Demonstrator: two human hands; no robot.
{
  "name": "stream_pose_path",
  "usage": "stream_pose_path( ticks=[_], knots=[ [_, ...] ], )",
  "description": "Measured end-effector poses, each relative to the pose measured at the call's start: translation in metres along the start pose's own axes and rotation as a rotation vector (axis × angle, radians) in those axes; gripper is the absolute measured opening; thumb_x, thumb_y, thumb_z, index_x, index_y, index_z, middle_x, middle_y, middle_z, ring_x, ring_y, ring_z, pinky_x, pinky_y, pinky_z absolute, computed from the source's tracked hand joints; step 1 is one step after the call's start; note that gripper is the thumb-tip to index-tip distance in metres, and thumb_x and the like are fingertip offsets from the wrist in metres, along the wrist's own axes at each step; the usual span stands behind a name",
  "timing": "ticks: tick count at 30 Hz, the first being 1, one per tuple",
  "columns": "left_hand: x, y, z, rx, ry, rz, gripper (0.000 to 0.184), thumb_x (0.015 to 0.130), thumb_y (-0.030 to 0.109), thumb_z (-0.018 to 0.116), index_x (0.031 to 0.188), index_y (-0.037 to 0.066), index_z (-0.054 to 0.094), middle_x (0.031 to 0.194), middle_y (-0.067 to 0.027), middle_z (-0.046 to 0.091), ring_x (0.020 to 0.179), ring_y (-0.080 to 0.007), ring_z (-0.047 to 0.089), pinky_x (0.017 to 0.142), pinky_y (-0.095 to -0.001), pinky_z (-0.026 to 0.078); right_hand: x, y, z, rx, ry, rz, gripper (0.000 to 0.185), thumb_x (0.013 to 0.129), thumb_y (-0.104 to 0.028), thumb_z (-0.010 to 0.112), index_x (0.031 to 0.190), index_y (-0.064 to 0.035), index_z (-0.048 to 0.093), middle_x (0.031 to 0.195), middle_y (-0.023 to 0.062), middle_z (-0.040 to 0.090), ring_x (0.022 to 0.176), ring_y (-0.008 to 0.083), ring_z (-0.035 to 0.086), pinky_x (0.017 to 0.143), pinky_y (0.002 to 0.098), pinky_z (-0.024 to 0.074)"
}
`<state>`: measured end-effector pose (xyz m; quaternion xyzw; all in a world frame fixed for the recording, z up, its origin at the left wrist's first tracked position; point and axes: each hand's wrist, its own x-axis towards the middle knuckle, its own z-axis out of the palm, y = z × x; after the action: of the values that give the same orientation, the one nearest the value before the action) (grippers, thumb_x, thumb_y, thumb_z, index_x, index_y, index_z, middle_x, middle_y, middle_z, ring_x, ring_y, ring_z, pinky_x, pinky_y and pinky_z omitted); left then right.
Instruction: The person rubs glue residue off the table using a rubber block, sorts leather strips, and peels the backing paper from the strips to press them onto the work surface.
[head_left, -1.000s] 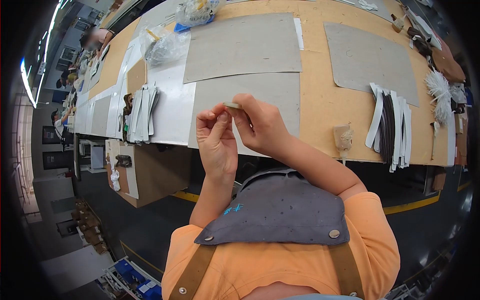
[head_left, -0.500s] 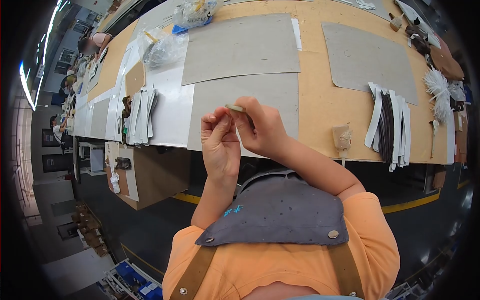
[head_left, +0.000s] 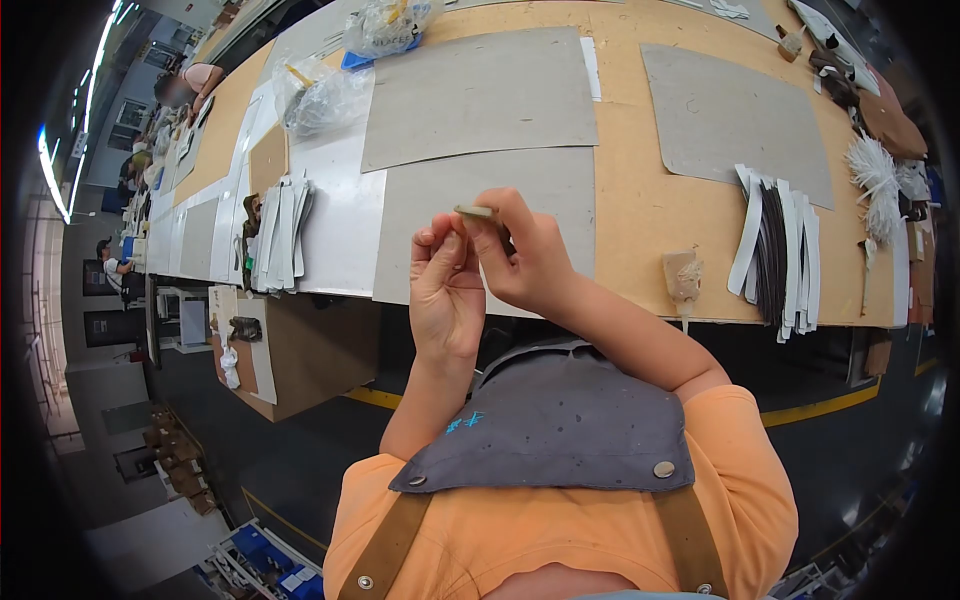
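Over the mat (head_left: 572, 182), our right hand (head_left: 535, 262) pinches a small piece (head_left: 474, 211) between thumb and finger; our left hand (head_left: 447, 305) curls beside it, fingertips drawn together, its hold unclear. We judge this fine handling, calling for steady fingers.

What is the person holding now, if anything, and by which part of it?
The right hand pinches a small, pale greenish piece near one end, between thumb and forefinger. Whether the left hand also grips it cannot be told.
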<state>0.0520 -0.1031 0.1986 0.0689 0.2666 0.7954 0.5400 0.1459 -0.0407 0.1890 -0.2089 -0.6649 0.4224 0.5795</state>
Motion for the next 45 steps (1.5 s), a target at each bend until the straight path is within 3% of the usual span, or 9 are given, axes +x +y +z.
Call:
stream_pose_path(
  ticks=[13,20,23,25,27,30,33,42,45],
  knots=[
    [0.001,0.002,0.006,0.209,-0.144,0.191,0.017,0.085,-0.009,0.053,0.089,0.008,0.052,0.099,-0.0086,0.063,0.098,-0.0162,0.059,0.092,-0.0264,0.046,-0.005,-0.006,-0.002,-0.178,-0.073,-0.129,0.018,0.079,-0.001,0.056,0.096,-0.0031,0.052,0.066,0.0116,0.058,0.055,0.0282,0.058,0.049,0.0349,0.0454],
    [-0.001,0.006,0.001,0.207,-0.161,0.167,0.017,0.084,-0.008,0.054,0.091,0.007,0.052,0.100,-0.0091,0.063,0.099,-0.0163,0.058,0.094,-0.0271,0.045,-0.009,-0.015,-0.014,-0.059,-0.114,0.133,0.013,0.080,-0.002,0.055,0.091,-0.0039,0.049,0.065,0.0117,0.057,0.055,0.0289,0.058,0.047,0.0351,0.0435],
    [-0.004,0.005,-0.003,0.161,-0.170,0.113,0.018,0.085,-0.009,0.052,0.095,0.006,0.053,0.102,-0.0091,0.062,0.100,-0.0178,0.058,0.095,-0.0292,0.045,-0.002,-0.003,0.001,-0.063,-0.029,-0.129,0.014,0.083,0.001,0.054,0.095,-0.0034,0.047,0.058,0.0075,0.051,0.043,0.0167,0.048,0.041,0.0276,0.0364],
    [-0.005,0.008,0.003,0.056,-0.114,0.038,0.019,0.084,-0.010,0.052,0.096,0.006,0.053,0.102,-0.0082,0.063,0.099,-0.0180,0.059,0.095,-0.0303,0.045,-0.011,-0.005,-0.001,-0.046,-0.112,0.003,0.013,0.083,-0.001,0.054,0.094,-0.0037,0.047,0.059,0.0091,0.053,0.046,0.0190,0.050,0.043,0.0290,0.0375],
    [0.001,0.015,-0.006,-0.018,-0.191,0.030,0.021,0.090,-0.001,0.046,0.110,0.003,0.048,0.121,-0.0130,0.051,0.118,-0.0248,0.045,0.103,-0.0381,0.039,-0.029,-0.001,0.000,0.004,-0.187,0.172,0.011,0.083,-0.004,0.054,0.093,-0.0044,0.049,0.061,0.0136,0.055,0.050,0.0276,0.056,0.045,0.0337,0.0416],
    [0.007,0.030,0.000,-0.161,-0.182,0.027,0.031,0.095,0.012,0.038,0.125,0.003,0.037,0.138,-0.0163,0.031,0.132,-0.0335,0.026,0.108,-0.0451,0.032,-0.031,-0.003,-0.013,0.051,-0.193,0.344,0.013,0.086,-0.009,0.054,0.096,-0.0029,0.047,0.060,0.0103,0.054,0.048,0.0202,0.054,0.045,0.0306,0.0396],
    [0.008,0.035,-0.007,-0.254,-0.111,0.024,0.033,0.093,0.008,0.039,0.125,0.003,0.037,0.136,-0.0175,0.033,0.131,-0.0338,0.029,0.108,-0.0444,0.032,-0.028,0.007,-0.018,0.069,-0.150,0.416,0.015,0.089,-0.013,0.053,0.097,-0.0021,0.046,0.061,0.0079,0.054,0.049,0.0165,0.052,0.047,0.0291,0.0393],
    [0.000,0.013,-0.009,0.501,-0.224,0.350,0.037,0.092,0.004,0.036,0.129,0.000,0.034,0.132,-0.0201,0.038,0.123,-0.0338,0.041,0.104,-0.0406,0.039,-0.013,0.009,-0.016,0.016,-0.175,0.344,0.015,0.089,-0.013,0.053,0.098,-0.0029,0.047,0.065,0.0088,0.055,0.052,0.0173,0.053,0.050,0.0296,0.0405],
    [0.002,0.013,-0.008,0.376,-0.169,0.266,0.033,0.091,0.003,0.039,0.123,0.000,0.041,0.125,-0.0176,0.046,0.114,-0.0296,0.050,0.098,-0.0387,0.043,-0.009,0.011,-0.019,0.003,-0.155,0.295,0.014,0.089,-0.012,0.054,0.097,-0.0033,0.049,0.066,0.0084,0.056,0.052,0.0162,0.052,0.050,0.0288,0.0407]
  ],
)
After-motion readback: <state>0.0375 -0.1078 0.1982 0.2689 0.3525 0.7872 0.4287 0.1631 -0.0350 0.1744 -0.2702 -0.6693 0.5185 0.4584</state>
